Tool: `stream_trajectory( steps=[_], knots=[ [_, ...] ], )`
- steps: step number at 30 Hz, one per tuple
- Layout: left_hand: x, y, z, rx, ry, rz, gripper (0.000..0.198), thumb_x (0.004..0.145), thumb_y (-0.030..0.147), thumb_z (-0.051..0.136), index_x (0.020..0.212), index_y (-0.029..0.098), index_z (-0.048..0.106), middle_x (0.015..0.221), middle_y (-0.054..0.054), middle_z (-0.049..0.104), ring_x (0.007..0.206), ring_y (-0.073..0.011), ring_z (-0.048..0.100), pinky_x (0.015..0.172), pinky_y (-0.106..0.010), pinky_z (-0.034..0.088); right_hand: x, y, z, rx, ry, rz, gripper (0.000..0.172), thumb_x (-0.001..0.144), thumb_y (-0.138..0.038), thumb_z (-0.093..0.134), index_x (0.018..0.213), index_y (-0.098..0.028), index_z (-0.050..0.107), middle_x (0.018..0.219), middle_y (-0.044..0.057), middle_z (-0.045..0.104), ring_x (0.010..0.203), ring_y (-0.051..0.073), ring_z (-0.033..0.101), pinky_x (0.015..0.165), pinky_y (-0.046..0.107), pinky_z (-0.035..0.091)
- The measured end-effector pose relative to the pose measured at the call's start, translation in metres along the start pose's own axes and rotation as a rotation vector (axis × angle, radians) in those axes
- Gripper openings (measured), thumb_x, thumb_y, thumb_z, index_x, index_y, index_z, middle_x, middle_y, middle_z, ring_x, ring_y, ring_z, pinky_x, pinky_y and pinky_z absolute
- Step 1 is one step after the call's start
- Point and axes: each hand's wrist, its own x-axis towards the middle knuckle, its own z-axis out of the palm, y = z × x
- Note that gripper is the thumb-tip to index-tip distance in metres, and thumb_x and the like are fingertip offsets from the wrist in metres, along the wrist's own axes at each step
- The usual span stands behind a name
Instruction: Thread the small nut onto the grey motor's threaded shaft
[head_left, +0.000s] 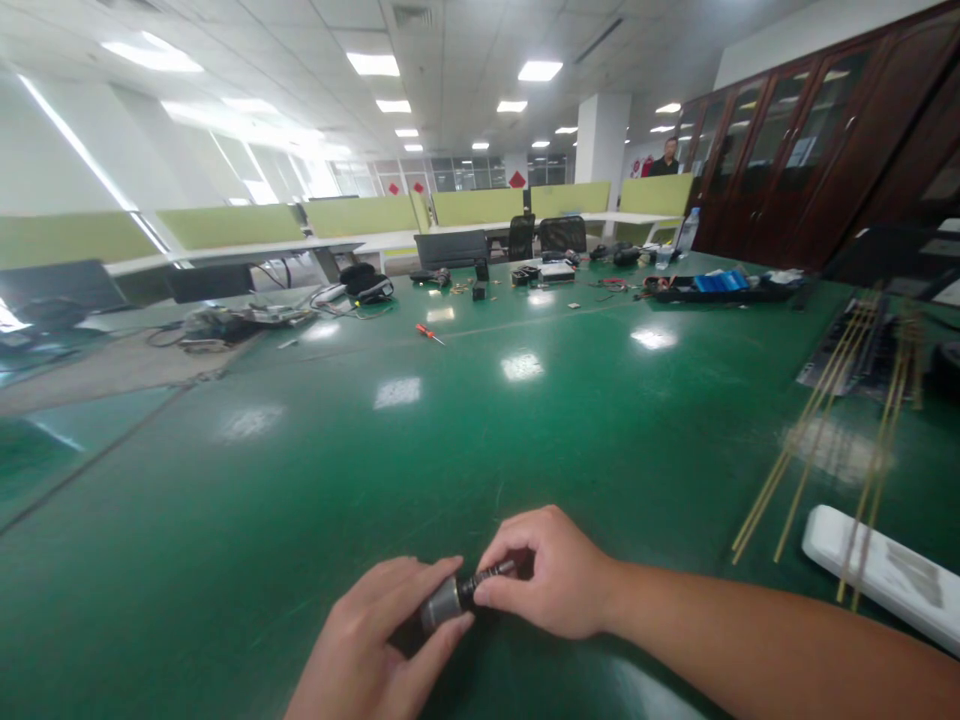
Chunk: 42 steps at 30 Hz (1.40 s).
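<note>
Near the front edge of the view, my left hand [390, 630] is wrapped round a grey metal cylinder [442, 604], thumb on the near side and fingers on the far side. From the cylinder's right end comes a thin dark shaft [484, 577] with ridges and a bare metal tip. My right hand [553, 575] pinches this shaft between thumb and forefinger. The two parts lie in one line, tilted slightly up to the right, low over the green tabletop [360, 470]. Fingers cover much of both parts, and their exact kind cannot be made out.
A red-handled screwdriver [429, 333] lies farther back. Thin yellowish rods [814, 430] and a white oblong case [885, 575] are at right. Along the far side sit a black tray [724, 290] with blue things, a water bottle [688, 232] and cables. A person [665, 158] is in the background.
</note>
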Motion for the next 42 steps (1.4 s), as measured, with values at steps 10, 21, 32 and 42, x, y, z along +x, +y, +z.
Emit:
stream_trajectory(
  steps=[10,21,32,42],
  knots=[
    [0.0000,-0.0014,-0.0022,0.022,0.013,0.009,0.028,0.088,0.040,0.069,0.114,0.029,0.069,0.093,-0.001,0.074,0.082,-0.0174,0.071,0.073,-0.024,0.059,0.0001,0.0022,0.0015,0.011,0.001,0.020,0.012,0.076,-0.028,0.076,0.081,-0.017,0.077,0.068,0.000,0.067,0.061,0.012,0.058,0.058,0.022,0.043],
    [-0.0025,-0.0036,-0.0041,0.015,0.012,-0.012,0.027,0.087,0.039,0.069,0.112,0.028,0.069,0.094,-0.001,0.075,0.083,-0.0179,0.072,0.074,-0.023,0.059,0.0001,-0.0014,-0.0006,0.021,0.013,0.035,0.010,0.075,-0.027,0.076,0.079,-0.018,0.076,0.067,0.000,0.065,0.060,0.012,0.057,0.058,0.022,0.043],
    [0.0014,-0.0036,-0.0055,0.013,0.029,-0.004,0.026,0.088,0.040,0.068,0.111,0.027,0.070,0.093,-0.002,0.075,0.081,-0.0178,0.072,0.072,-0.023,0.060,0.0008,0.0000,-0.0004,0.021,0.020,0.029,0.010,0.075,-0.027,0.076,0.080,-0.018,0.075,0.069,0.000,0.066,0.061,0.012,0.059,0.061,0.023,0.045],
    [-0.0013,-0.0080,-0.0042,0.007,0.025,-0.009,0.028,0.088,0.041,0.069,0.111,0.026,0.071,0.094,-0.004,0.076,0.082,-0.0185,0.073,0.073,-0.023,0.060,0.0018,-0.0026,-0.0019,0.035,0.039,0.020,0.009,0.075,-0.025,0.075,0.079,-0.017,0.075,0.067,0.001,0.066,0.060,0.013,0.059,0.060,0.023,0.045]
  ],
)
